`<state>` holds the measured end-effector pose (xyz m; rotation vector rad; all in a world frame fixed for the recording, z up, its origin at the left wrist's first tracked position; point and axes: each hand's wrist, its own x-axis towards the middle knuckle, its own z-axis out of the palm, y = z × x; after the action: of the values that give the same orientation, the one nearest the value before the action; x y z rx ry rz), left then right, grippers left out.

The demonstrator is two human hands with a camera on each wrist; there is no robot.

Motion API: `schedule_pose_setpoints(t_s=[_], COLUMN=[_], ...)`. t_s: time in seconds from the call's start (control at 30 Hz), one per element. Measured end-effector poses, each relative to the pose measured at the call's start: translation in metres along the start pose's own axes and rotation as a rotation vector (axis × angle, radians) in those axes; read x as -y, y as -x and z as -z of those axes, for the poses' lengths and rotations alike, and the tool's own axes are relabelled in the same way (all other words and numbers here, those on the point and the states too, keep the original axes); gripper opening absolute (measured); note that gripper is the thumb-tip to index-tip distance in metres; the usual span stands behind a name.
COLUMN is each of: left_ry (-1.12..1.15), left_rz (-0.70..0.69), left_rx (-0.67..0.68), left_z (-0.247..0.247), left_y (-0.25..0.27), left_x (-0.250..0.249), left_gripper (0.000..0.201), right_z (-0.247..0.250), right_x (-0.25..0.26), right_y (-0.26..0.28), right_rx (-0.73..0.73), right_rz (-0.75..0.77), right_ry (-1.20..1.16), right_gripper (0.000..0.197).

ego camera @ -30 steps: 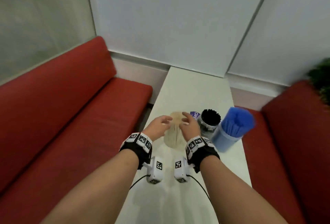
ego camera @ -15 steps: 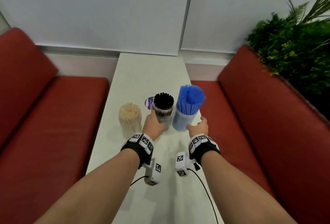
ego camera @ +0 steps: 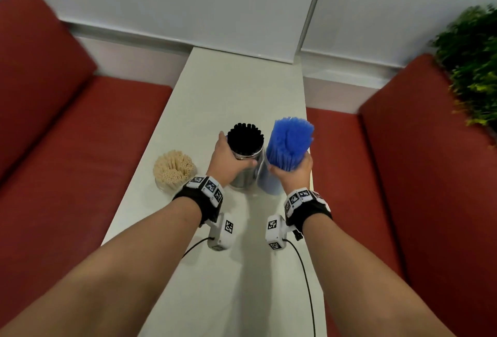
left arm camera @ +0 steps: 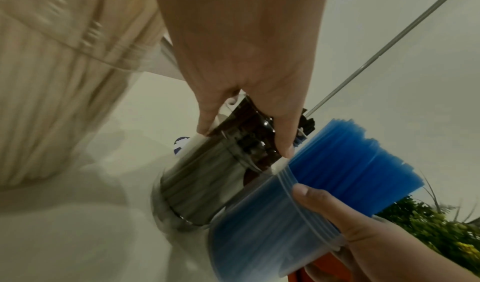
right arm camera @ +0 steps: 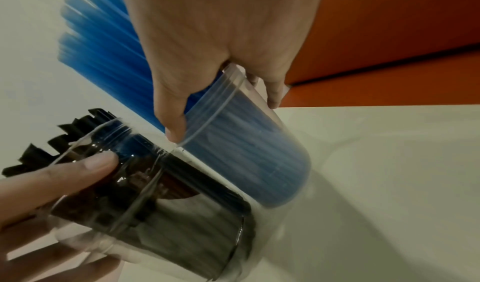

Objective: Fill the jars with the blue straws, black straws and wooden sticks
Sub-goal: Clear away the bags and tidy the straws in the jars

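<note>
Three clear jars stand in a row on the white table (ego camera: 242, 89). The left jar holds wooden sticks (ego camera: 174, 167) (left arm camera: 52, 81) and nobody touches it. My left hand (ego camera: 228, 159) (left arm camera: 246, 77) grips the rim of the middle jar of black straws (ego camera: 245, 139) (right arm camera: 161, 210) (left arm camera: 207, 175). My right hand (ego camera: 291, 174) (right arm camera: 215, 61) grips the rim of the right jar of blue straws (ego camera: 290, 143) (right arm camera: 249, 153) (left arm camera: 272, 225), whose straws stick out well above the rim. The two held jars touch side by side.
Red bench seats (ego camera: 80, 148) (ego camera: 403, 175) run along both sides of the narrow table. A green plant (ego camera: 473, 68) stands at the far right. A round purple-and-white thing (left arm camera: 181, 143) peeks out behind the black jar. Wrist-camera cables (ego camera: 306, 277) trail over the near table.
The view has swung back to the left and closer. My hands have slid up from the jars' sides to their rims; a second ago both were at the stick jar.
</note>
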<state>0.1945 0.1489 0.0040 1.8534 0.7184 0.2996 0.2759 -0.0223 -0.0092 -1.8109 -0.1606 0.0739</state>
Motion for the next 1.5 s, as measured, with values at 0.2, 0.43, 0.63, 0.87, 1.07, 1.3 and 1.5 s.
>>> schedule_pose_setpoints(t_s=[0.2, 0.43, 0.63, 0.87, 1.07, 1.3, 1.5], left_ry=[-0.014, 0.011, 0.08, -0.1, -0.125, -0.121, -0.147], left_rz=[-0.083, -0.084, -0.073, 0.079, 0.053, -0.027, 0.001], left_rx=[0.075, 0.092, 0.122, 0.198, 0.191, 0.108, 0.037], left_z=[-0.004, -0.012, -0.018, 0.005, 0.052, 0.131, 0.18], left_y=[-0.054, -0.091, -0.101, -0.088, -0.049, 0.02, 0.063], left_x=[-0.011, -0.018, -0.01, -0.03, -0.043, -0.022, 0.013], left_gripper=[0.072, 0.072, 0.086, 0.142, 0.132, 0.088, 0.099], right_z=[-0.012, -0.021, -0.03, -0.019, -0.037, -0.081, -0.118], right_x=[-0.006, -0.014, -0.019, -0.005, -0.003, 0.024, 0.054], right_y=[-0.055, -0.098, -0.103, -0.08, 0.007, 0.087, 0.129], right_rx=[0.026, -0.013, -0.037, 0.089, 0.114, 0.35, 0.507], right_rz=[-0.08, -0.066, -0.061, -0.257, -0.339, -0.276, -0.135], right_ry=[0.063, 0.092, 0.077, -0.025, -0.056, 0.047, 0.132], right_gripper=[0.088, 0.088, 0.099, 0.139, 0.132, 0.13, 0.129])
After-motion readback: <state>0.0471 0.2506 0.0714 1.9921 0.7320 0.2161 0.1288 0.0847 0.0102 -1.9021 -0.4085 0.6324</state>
